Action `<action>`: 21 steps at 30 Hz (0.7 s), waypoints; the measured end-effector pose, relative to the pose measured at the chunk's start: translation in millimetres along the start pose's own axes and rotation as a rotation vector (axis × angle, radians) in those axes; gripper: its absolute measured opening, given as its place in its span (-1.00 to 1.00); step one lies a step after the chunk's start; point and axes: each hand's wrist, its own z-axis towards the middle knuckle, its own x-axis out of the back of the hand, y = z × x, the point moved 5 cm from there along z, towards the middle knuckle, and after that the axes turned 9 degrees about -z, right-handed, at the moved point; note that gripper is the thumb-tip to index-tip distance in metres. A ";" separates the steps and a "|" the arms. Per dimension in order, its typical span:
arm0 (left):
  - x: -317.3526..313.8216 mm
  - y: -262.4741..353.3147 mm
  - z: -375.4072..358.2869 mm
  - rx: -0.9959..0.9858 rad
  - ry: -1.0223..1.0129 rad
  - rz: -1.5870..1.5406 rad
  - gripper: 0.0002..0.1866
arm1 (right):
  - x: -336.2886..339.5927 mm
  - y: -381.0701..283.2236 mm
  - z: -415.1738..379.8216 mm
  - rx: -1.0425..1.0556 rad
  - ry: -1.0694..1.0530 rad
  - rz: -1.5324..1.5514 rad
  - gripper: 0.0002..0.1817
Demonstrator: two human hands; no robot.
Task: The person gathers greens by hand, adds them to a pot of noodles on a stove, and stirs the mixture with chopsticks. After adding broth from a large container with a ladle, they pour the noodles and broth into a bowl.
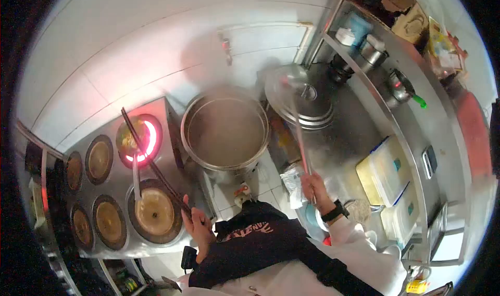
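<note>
Black apron [258, 231] with pale orange lettering lies nearest the camera, at the bottom centre of the view, over a white garment [364, 259].

Left hand [198, 227]: partly closed, fingers curled round the lower end of a pair of long dark sticks [164, 181]. The sticks slope up and away to the left, crossing above the small pan [127, 142]. Whether their tips touch the pan cannot be told.

Right hand [316, 191]: closed round the lower part of a long-handled tool [302, 142]. The handle points away from the body, towards the round metal lid [312, 106]; its far end is blurred by motion or steam. A dark wristband [336, 211] encircles the wrist.

Small pan: located on the far right burner of the metal stove [179, 240], its light handle directed towards the body. Yellow-green contents are visible in it. A heating ring [152, 140] glows pink-red around part of the pan.

Large pot [226, 132]: located between the stove and the metal counter [351, 140], open at the top; its interior is hazy.

Counter, right side: two lidded plastic containers [380, 173] stand near the shelf [383, 95]. A small pot with a green handle [401, 85] rests on the shelf.
</note>
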 end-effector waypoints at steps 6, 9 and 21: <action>-19.6 13.2 11.7 -0.059 0.088 0.091 -0.56 | 148.4 9.5 28.6 0.246 0.907 -0.147 -0.81; 5.1 0.4 32.6 -0.064 0.127 0.003 -0.57 | 216.0 2.0 41.8 0.377 1.053 -0.279 -0.83; -29.9 35.8 47.8 -0.246 0.387 -0.043 -0.59 | 308.1 -130.7 313.2 0.510 0.841 -1.264 -0.75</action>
